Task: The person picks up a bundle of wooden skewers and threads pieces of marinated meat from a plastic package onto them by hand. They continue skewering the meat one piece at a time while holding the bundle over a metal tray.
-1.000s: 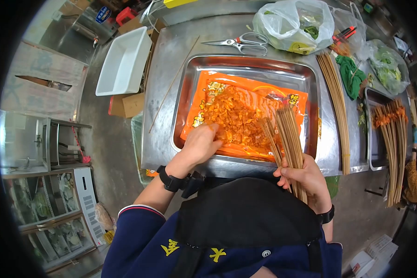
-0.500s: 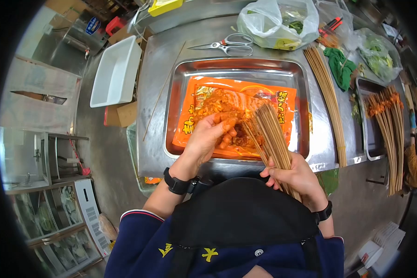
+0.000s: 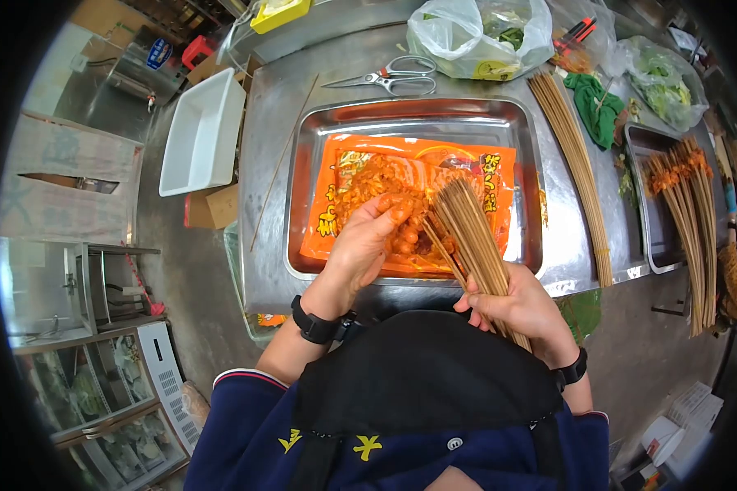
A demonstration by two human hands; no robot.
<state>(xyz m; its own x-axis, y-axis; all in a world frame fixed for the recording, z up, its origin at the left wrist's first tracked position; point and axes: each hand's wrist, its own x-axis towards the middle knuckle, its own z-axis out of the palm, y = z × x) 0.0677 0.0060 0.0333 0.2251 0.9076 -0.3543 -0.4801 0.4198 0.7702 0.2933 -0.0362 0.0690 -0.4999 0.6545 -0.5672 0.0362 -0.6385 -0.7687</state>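
Orange-red, sauce-coated food pieces (image 3: 377, 182) lie on an orange printed plastic bag (image 3: 319, 233) inside a steel tray (image 3: 293, 204). Over them, my left hand (image 3: 362, 239) is closed, thumb and fingertips pinched together and smeared with sauce. What it pinches looks like a piece of that food, partly hidden by the fingers. A thick bundle of bamboo skewers (image 3: 472, 233) is wrapped in my right hand (image 3: 512, 304), slanting up over the tray's right half. Beside the bundle, a skewer or two stick out lower toward my left hand.
Scissors (image 3: 389, 78) and a plastic bag of greens (image 3: 479, 41) lie behind the tray. More skewers (image 3: 573, 172) rest to its right, beside a green cloth (image 3: 591, 106). Loaded skewers (image 3: 684, 221) hang over a second tray (image 3: 653, 237). A white bin (image 3: 201, 135) stands left.
The view has shifted slightly, moving the tray and table a little up and left in the picture. Both hands keep nearly the same pose and hold.
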